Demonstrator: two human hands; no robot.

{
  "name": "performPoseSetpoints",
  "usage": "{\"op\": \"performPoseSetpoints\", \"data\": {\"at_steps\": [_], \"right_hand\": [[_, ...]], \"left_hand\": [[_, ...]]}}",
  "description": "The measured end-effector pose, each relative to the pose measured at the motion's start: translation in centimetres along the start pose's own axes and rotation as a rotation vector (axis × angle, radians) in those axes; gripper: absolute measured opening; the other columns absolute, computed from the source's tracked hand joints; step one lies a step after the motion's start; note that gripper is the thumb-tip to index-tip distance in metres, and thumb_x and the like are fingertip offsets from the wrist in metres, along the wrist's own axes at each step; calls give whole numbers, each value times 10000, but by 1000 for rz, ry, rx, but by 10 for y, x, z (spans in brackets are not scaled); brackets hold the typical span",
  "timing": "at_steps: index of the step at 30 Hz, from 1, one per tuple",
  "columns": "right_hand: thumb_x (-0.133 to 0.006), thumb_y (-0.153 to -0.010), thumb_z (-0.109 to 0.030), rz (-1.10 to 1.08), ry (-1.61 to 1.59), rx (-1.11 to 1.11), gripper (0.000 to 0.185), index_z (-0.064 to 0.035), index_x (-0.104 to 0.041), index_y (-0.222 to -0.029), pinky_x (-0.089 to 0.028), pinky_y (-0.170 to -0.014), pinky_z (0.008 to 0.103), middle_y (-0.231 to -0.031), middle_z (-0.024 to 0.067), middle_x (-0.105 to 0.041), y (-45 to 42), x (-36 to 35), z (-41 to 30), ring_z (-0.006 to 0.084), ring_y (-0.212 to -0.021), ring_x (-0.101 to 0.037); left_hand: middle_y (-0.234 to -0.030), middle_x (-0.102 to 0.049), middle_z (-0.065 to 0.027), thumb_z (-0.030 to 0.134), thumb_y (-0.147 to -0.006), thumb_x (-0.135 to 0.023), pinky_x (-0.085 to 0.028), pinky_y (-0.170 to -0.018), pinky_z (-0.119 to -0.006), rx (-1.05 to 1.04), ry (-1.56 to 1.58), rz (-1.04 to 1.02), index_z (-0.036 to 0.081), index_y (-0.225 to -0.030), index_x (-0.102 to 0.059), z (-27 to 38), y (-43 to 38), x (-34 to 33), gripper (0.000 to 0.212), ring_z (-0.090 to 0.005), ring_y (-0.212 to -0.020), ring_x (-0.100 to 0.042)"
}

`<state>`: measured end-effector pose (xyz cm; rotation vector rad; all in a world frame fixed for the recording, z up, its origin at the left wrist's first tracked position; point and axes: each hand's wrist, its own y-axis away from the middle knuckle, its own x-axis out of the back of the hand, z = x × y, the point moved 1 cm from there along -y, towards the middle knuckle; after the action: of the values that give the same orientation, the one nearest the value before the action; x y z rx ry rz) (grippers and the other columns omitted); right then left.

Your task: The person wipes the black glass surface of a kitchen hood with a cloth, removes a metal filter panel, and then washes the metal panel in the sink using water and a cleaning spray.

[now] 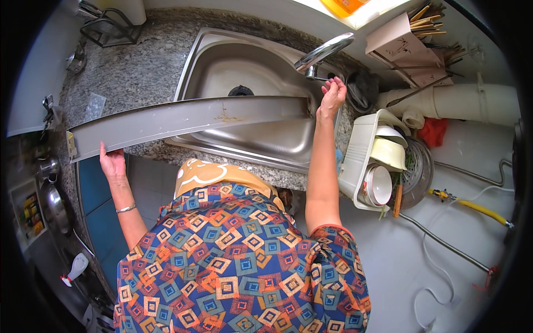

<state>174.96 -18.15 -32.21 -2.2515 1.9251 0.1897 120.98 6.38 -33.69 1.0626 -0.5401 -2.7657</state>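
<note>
A long grey metal panel [166, 125], shaped like a shallow trough, lies slantwise over the stainless steel sink [250, 141]. Brownish stains mark its surface right of the middle. My left hand [112, 161] grips the panel's lower edge near its left end, thumb on top and fingers underneath. At the far right, the other end dips into the basin. My right hand [332, 98] is raised beside the chrome faucet [325, 52], its fingertips at the thin faucet lever [320, 78]. No water shows at the spout. Part of the drain [240, 90] is hidden behind the panel.
Right of the sink, a white dish rack [354, 162] holds bowls [379, 185]. A chopstick holder [391, 45] hangs above a white pipe [449, 102]. Granite counter [137, 70] surrounds the sink. A spray bottle [77, 266] is at lower left.
</note>
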Motion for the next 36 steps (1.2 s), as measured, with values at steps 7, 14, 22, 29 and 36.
{"op": "performPoseSetpoints", "data": {"at_steps": [7, 14, 22, 29, 36], "right_hand": [[-414, -852, -343, -640, 57, 108, 337, -44, -568, -874, -367, -551, 178, -709, 0, -539, 44, -48, -101, 59, -590, -437], [-430, -803, -262, 74, 968, 778, 275, -43, -594, -834, -385, -746, 380, -892, 145, -542, -39, -2, -18, 304, -856, -494], [-427, -767, -215, -178, 1175, 762, 252, -23, -559, -672, -418, -657, 417, -715, 161, -558, -40, -3, 18, 340, -678, -524], [-367, -810, -287, -314, 1356, 478, 358, -23, -579, -693, -433, -631, 430, -720, 201, -561, -38, 1, 14, 366, -679, -543], [-440, -811, -219, -163, 863, 672, 226, -45, -582, -782, -454, -602, 355, -753, 94, -577, 14, -24, 14, 231, -665, -558]], "left_hand": [[-1002, -518, -79, 221, -831, -455, -454, -747, -324, 6, -9, -38, 40, -1024, -479, 12, 21, -29, 265, -196, -898, -512], [-974, -527, -45, 244, -828, -470, -436, -739, -279, -67, -93, -202, 69, -1002, -493, 26, 55, -83, 247, -154, -880, -509], [-979, -527, -45, 233, -818, -492, -429, -760, -285, -132, -122, -196, 69, -1011, -492, 35, 72, -119, 253, -151, -893, -506], [-992, -526, -50, 222, -826, -478, -418, -782, -296, -155, -151, -220, 60, -1022, -487, 42, 84, -135, 254, -161, -909, -503], [-989, -527, -51, 222, -824, -485, -419, -776, -282, -166, -138, -205, 60, -1027, -485, 39, 86, -144, 260, -155, -910, -504]]}}
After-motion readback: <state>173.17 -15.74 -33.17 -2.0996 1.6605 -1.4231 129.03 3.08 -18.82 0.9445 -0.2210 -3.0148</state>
